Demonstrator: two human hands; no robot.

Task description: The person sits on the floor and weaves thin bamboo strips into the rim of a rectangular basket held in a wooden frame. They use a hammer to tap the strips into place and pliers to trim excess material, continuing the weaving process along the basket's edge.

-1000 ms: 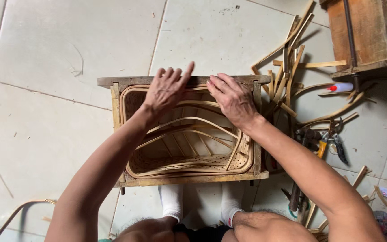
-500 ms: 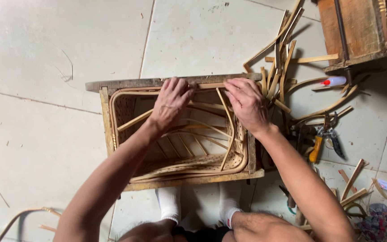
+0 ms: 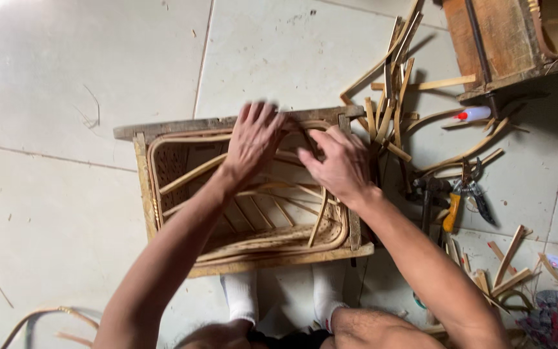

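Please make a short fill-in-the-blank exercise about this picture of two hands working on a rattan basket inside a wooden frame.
1. Both hands, left hand and right hand, rest on the far rim of the woven rattan basket, which sits inside a ____ frame.
2. The pliers with the orange handle lie on the person's ____ side.
3. The floor is covered with pale ____.

Missing words: wooden; right; tiles

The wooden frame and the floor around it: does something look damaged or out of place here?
Nothing looks broken. The wooden frame sits slightly askew to the floor tiles. Loose cane strips and offcuts lie scattered to its right, near the pliers. Both hands, left hand and right hand, rest at its far rim.
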